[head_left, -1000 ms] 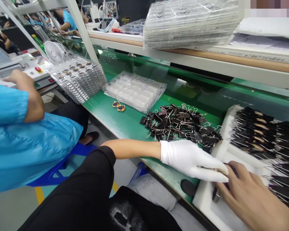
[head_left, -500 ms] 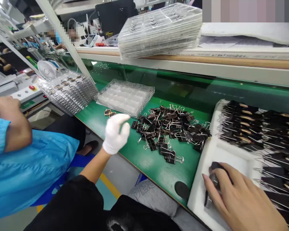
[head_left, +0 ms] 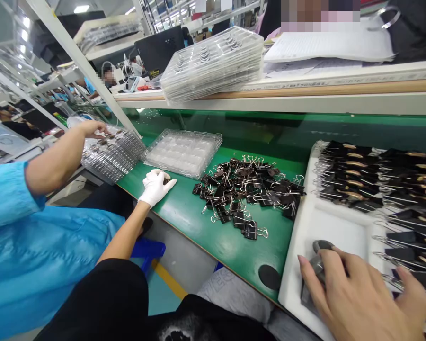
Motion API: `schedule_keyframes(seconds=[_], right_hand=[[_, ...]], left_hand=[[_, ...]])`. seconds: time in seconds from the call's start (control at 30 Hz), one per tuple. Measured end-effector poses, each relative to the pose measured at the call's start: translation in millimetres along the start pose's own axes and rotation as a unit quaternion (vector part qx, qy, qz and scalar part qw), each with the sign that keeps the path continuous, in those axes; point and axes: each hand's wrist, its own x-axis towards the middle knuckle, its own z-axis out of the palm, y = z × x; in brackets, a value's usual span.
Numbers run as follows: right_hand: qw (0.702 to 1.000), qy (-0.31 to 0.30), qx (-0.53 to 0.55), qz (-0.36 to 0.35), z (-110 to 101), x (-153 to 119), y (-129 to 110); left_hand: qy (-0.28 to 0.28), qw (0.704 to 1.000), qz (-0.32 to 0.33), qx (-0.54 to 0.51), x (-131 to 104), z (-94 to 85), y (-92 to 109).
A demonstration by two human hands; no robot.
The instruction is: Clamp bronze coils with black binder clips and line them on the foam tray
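view: head.
left hand [head_left: 155,188]: in a thin white fabric glove, fingers bent low over the green tabletop [head_left: 184,208]; grip partly hidden, so i cannot tell how firmly it closes.
small dark piece [head_left: 166,181]: under and against the left hand's fingers, mostly covered; shape unclear.
right hand [head_left: 364,289]: bare, fingers spread wide, thumb and forefinger about the grey piece [head_left: 315,270]; i cannot tell if they grip.
grey piece: smooth, rounded at its top, in the white tray [head_left: 341,222], under the right hand, well apart from the left.
white tray: thick-rimmed, matte, with black clamped pieces [head_left: 355,163] in rows, tan curved edges showing.
binder clips [head_left: 252,184]: black with shiny wire handles, a loose heap between the hands.
clear trays [head_left: 184,151]: glossy moulded plastic with squarish pockets, just beyond the left hand.
black disc [head_left: 269,276]: flat, round, beside the white tray.
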Motion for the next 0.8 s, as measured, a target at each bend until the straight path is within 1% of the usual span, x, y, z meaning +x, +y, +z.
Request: schedule_keyframes(seconds=[0.1, 0.17, 0.27, 0.3, 0.37, 0.43, 0.57, 0.7, 0.8], right_hand=[[0.99, -0.022, -0.137, 0.005, -1.1, -6.4, -10.5], [0.986, -0.003, -0.163, 0.017, -0.9, -9.4, -14.8], [0.98, 0.061, -0.186, 0.03, 1.0, -9.4, -19.0], [0.978, 0.073, -0.194, 0.032, 1.6, -7.9, -20.3], [0.975, 0.079, -0.205, 0.037, 2.3, -3.2, -23.7], [0.974, 0.069, -0.211, 0.049, 1.9, 2.0, -27.7], [0.971, 0.071, -0.209, 0.086, 0.3, 7.5, -36.0], [0.964, 0.097, -0.197, 0.149, 0.3, 9.0, -41.0], [0.953, 0.123, -0.2, 0.191, -1.0, 9.3, -40.7]], left_hand=[[0.007, 1.0, 0.022, 0.004, -2.3, 0.6, -1.0], [0.018, 0.999, 0.038, 0.0, -4.1, 0.8, -1.6], [0.04, 0.997, 0.063, -0.019, -7.8, 2.6, -1.2], [0.044, 0.996, 0.073, -0.028, -9.4, 3.6, -0.4], [0.047, 0.993, 0.095, -0.046, -13.9, 5.5, 2.7], [0.044, 0.99, 0.115, -0.064, -20.7, 7.0, 7.4], [0.04, 0.986, 0.137, -0.081, -37.2, 7.7, 18.4], [0.041, 0.987, 0.135, -0.071, -48.3, 4.5, 27.1], [0.057, 0.989, 0.121, -0.064, -52.8, 1.1, 30.6]])
